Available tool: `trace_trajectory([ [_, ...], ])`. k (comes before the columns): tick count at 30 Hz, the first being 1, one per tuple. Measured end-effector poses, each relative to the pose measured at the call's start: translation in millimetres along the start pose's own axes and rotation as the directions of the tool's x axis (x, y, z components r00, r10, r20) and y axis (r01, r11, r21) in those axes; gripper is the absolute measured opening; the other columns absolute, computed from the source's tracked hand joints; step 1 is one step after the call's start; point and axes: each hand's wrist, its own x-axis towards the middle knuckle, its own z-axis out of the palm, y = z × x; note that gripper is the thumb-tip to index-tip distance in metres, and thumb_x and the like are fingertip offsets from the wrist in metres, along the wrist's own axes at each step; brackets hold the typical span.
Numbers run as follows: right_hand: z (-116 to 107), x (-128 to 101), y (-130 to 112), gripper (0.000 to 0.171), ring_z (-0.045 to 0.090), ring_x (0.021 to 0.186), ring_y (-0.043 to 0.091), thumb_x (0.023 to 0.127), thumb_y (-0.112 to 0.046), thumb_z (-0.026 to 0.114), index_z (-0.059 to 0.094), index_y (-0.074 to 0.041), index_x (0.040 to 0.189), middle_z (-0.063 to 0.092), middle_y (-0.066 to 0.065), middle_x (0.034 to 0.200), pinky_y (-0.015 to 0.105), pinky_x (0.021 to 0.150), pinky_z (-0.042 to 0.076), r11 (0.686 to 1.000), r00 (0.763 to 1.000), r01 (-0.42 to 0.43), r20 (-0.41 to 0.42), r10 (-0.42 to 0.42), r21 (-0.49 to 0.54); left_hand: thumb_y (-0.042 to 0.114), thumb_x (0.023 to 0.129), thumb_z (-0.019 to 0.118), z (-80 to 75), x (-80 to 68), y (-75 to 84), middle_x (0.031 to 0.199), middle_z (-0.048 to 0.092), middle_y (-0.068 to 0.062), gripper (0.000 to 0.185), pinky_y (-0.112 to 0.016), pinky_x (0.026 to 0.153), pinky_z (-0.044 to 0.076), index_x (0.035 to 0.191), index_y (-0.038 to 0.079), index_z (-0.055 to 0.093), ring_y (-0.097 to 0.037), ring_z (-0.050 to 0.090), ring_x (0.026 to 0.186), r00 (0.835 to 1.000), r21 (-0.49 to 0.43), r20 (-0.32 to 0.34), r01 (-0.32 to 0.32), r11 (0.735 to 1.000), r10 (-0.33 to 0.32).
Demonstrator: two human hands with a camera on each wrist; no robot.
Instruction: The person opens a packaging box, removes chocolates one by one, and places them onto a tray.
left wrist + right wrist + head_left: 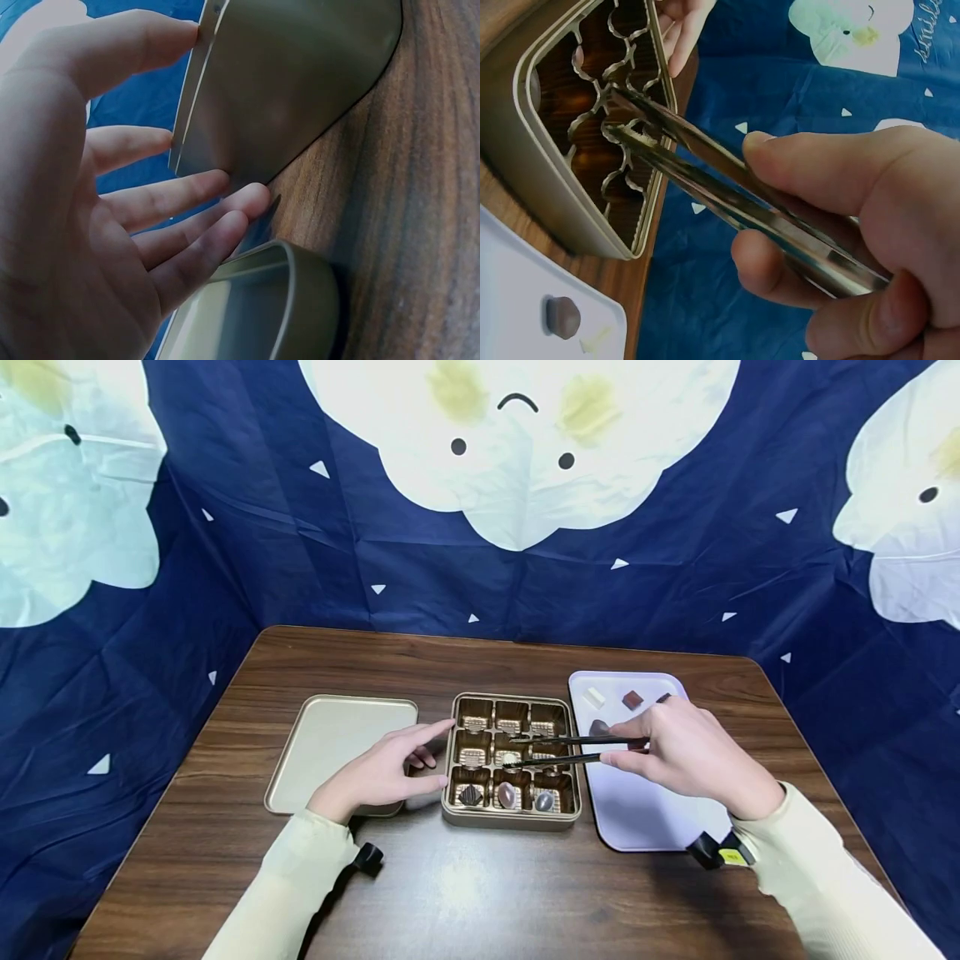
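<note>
A gold box (pixel 450 814) with nine cells sits mid-table; its front row holds three chocolates (pixel 507 794). My right hand (pixel 630 752) grips black tongs (pixel 570 750), whose tips hover slightly apart over the middle cell. In the right wrist view, the tongs (pixel 705 172) reach into the box (pixel 525 165), and I cannot tell whether anything is between the tips. My left hand (pixel 390 768) lies flat with straight fingers, index and thumb touching the box's left wall. The left wrist view shows that hand (pixel 112 195) against the box wall (pixel 300 82).
The box's gold lid (pixel 337 747) lies flat to the left, partly under my left hand. A pale tray (pixel 637 810) at the right carries a white piece (pixel 594 697), a brown piece (pixel 632 699) and a dark piece (pixel 598 727). Blue patterned cloth surrounds the wooden table (pixel 480 893).
</note>
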Motion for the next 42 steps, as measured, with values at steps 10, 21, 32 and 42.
trace_trajectory([
  [10,-4.5,14.7,-10.2,0.009,0.039,0.054,0.004,0.086,-0.036,0.086,0.078,-0.035,0.081,0.044,-0.012,0.064,0.027,0.039,0.031,0.998,0.999,0.028,0.049,-0.024,-0.062,0.025,0.091,0.083,-1.0,-1.3,1.6,0.148,0.057,-0.009,0.089,-0.034,0.094,0.060,0.165,0.013,0.035,-0.019,0.070,0.099,1.000,-0.013,0.003,0.017,1.000,-0.017],
  [21,-4.3,24.4,-13.5,0.035,0.031,0.051,-0.001,0.085,-0.029,0.086,0.061,-0.036,0.062,0.027,-0.026,0.053,0.024,0.046,0.027,0.990,0.992,0.123,0.046,-0.120,-0.069,0.028,0.092,0.083,-1.3,0.1,3.9,0.150,0.055,-0.009,0.088,-0.033,0.094,0.060,0.165,0.014,0.036,-0.018,0.070,0.099,1.000,0.000,0.009,0.007,1.000,-0.007],
  [32,-2.5,27.8,-27.0,0.025,0.040,0.054,0.006,0.090,-0.036,0.082,0.073,-0.035,0.067,0.038,-0.020,0.051,0.030,0.044,0.035,0.998,0.992,0.018,0.128,-0.011,-0.058,0.027,0.092,0.082,-0.2,-2.4,3.6,0.148,0.056,-0.009,0.088,-0.033,0.093,0.060,0.165,0.014,0.036,-0.018,0.070,0.099,1.000,-0.002,0.008,0.015,1.000,-0.015],
  [42,-3.7,31.2,-31.9,0.057,0.033,0.051,0.005,0.088,-0.033,0.083,0.040,-0.029,0.051,0.025,-0.019,0.051,0.028,0.043,0.029,0.993,0.994,0.039,0.102,-0.028,-0.111,0.025,0.091,0.083,-1.0,-1.6,3.1,0.148,0.057,-0.010,0.088,-0.033,0.094,0.060,0.164,0.012,0.036,-0.019,0.070,0.099,1.000,-0.001,0.003,0.003,1.000,-0.003],
])
